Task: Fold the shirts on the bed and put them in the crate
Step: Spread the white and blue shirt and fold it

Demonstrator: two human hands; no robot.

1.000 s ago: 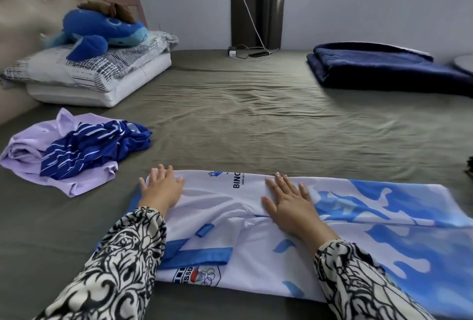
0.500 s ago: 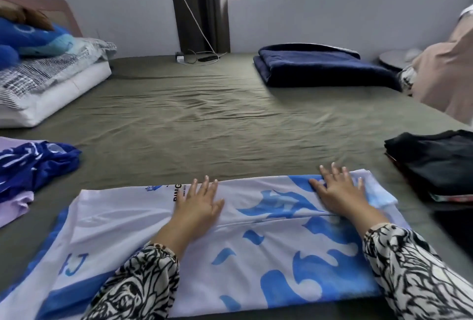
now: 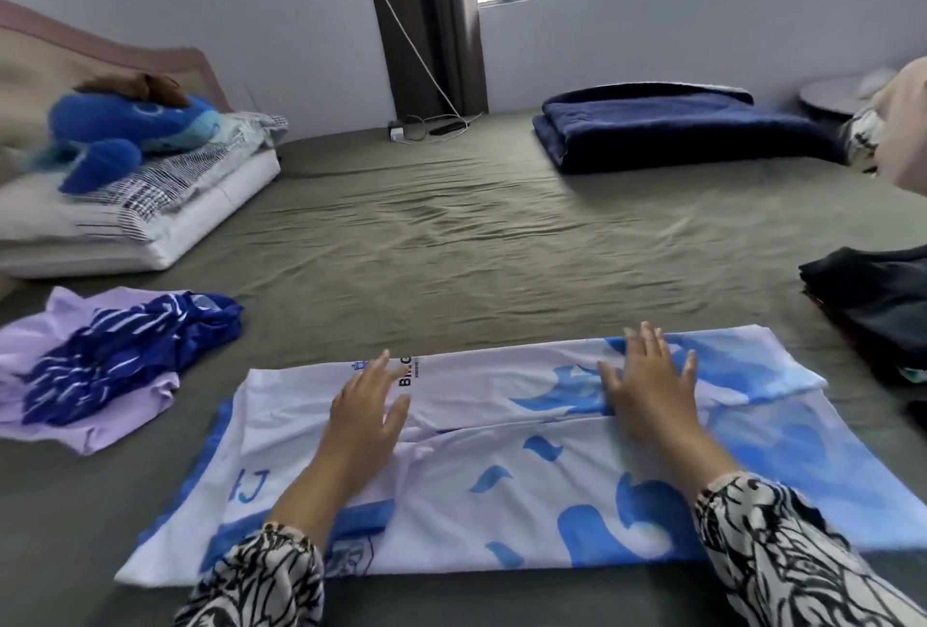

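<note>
Under both grips the shirt [image 3: 526, 466] is white with sky-blue splashes, blue trim and dark lettering. Both sleeves [image 3: 782, 561] carry a black-and-white swirling print. Left of the left grip [image 3: 368, 418], a lilac shirt [image 3: 85, 406] lies under a navy shirt [image 3: 125, 350] with white stripes. The bed sheet [image 3: 451, 250] is olive green. Far beyond the right grip [image 3: 652, 385], the folded blanket [image 3: 677, 130] is dark navy. The plush toy [image 3: 125, 130] is bright blue on a black-and-white checked pillow [image 3: 190, 180].

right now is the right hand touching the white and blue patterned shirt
Touching. The head view shows the right hand lying flat, fingers spread, on the white and blue patterned shirt.
</note>
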